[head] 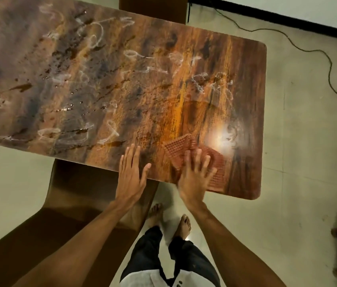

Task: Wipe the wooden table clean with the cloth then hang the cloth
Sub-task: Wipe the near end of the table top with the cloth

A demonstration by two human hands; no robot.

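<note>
The rust-red waffle-weave cloth [176,150] lies at the lower right of the frame, near the close edge, pressed flat under the right hand [194,177], whose fingers are straight. The left hand [131,172] rests open beside it. Wiping looks barely begun: white chalky scribbles [93,36] and dark wet splatters [60,56] cover most of the glossy brown wooden surface [246,162], and the hanging is still to do. A thin black cable [308,51] trails over the pale tiled floor [300,141] at upper right.

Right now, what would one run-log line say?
phase: wiping | right hand: pressing cloth | left hand: flat on wooden table | white scribbles and dark spills: present
</note>
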